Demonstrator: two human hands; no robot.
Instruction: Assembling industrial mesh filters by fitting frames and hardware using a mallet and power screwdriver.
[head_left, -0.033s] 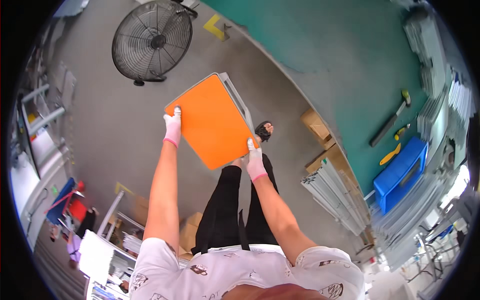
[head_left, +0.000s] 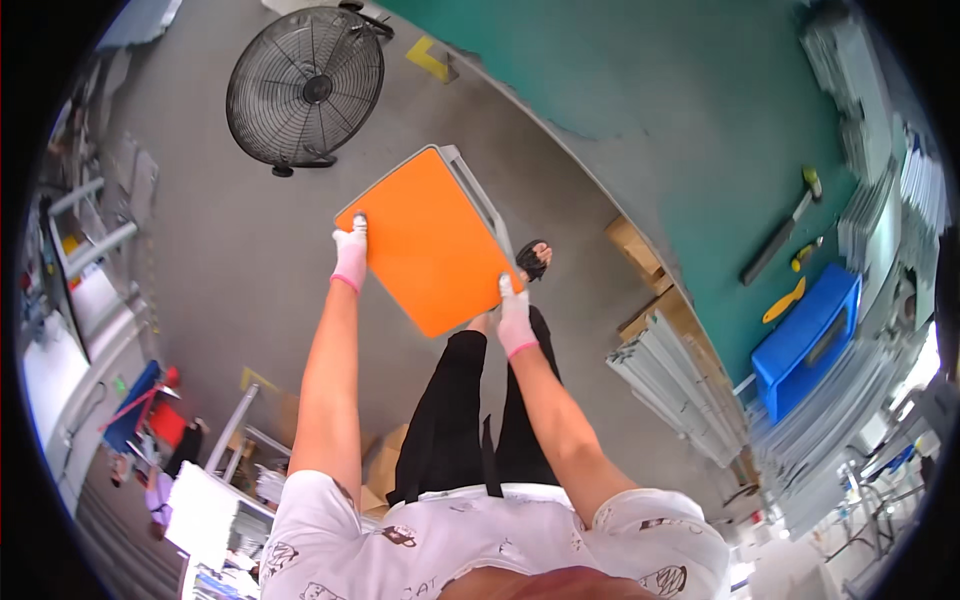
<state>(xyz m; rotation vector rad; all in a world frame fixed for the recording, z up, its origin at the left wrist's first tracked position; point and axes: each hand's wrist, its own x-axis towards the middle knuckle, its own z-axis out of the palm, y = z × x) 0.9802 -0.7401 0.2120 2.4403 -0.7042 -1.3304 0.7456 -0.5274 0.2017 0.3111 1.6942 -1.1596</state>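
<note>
I hold an orange rectangular board (head_left: 435, 240) with a grey frame out in front of me, tilted and above the floor. My left hand (head_left: 350, 252), in a white glove with a pink cuff, grips its left edge, thumb on the orange face. My right hand (head_left: 515, 312), gloved the same way, grips the right lower edge, its thumb also on top. The fingers of both hands are hidden under the board. A grey bar-like part (head_left: 478, 190) runs along the board's far right side; its underside is out of sight.
A black floor fan (head_left: 310, 88) stands ahead on the left. To the right, a green-topped table (head_left: 640, 120) holds a hammer (head_left: 785, 235), an orange-yellow tool (head_left: 784, 300) and a blue plastic tray (head_left: 765, 375). Cardboard boxes (head_left: 635, 248) and grey strips (head_left: 670, 385) sit near its edge.
The surroundings have shifted very slightly in the picture. Both hands keep the same grip on the orange board.
</note>
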